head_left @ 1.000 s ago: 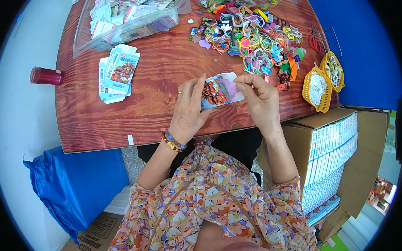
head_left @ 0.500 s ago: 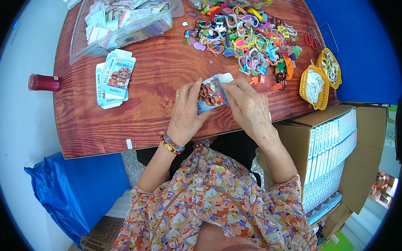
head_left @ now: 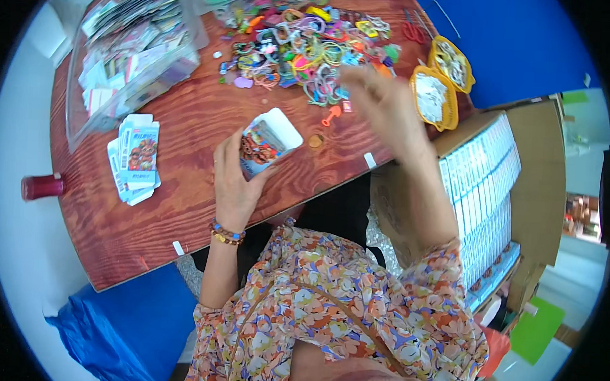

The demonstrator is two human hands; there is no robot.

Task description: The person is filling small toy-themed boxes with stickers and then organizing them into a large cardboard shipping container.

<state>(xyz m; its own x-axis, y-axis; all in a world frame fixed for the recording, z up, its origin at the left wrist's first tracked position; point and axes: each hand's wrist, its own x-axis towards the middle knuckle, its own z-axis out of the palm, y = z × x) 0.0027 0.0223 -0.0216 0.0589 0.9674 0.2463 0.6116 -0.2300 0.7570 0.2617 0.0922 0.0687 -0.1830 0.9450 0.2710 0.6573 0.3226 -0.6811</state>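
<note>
My left hand (head_left: 236, 187) grips a small printed cardboard box (head_left: 259, 145), pale blue with red cartoon figures, tilted over the table. Its white end flap stands up on the side away from me, and the end by it looks open. My right hand (head_left: 388, 116) is apart from the box, raised between the heap of colourful trinkets (head_left: 316, 53) and the front yellow basket (head_left: 434, 121). Motion smears its fingers, so I cannot see whether they hold anything. Below the heap lie a small orange shovel-shaped piece (head_left: 331, 115) and a brownish round spot or disc (head_left: 315, 141).
Several flattened matching boxes (head_left: 139, 156) lie stacked at left. Behind them stands a clear tub (head_left: 171, 70) of cards and packets. A second yellow basket (head_left: 467, 85) and red scissors (head_left: 414, 32) are far right. An open carton (head_left: 533, 192) of packed boxes stands beside the table.
My right hand has let go of the box and moved away, up toward the trinkets and baskets. The box stays in my left hand, its flap side more visible. The whole view has turned.
</note>
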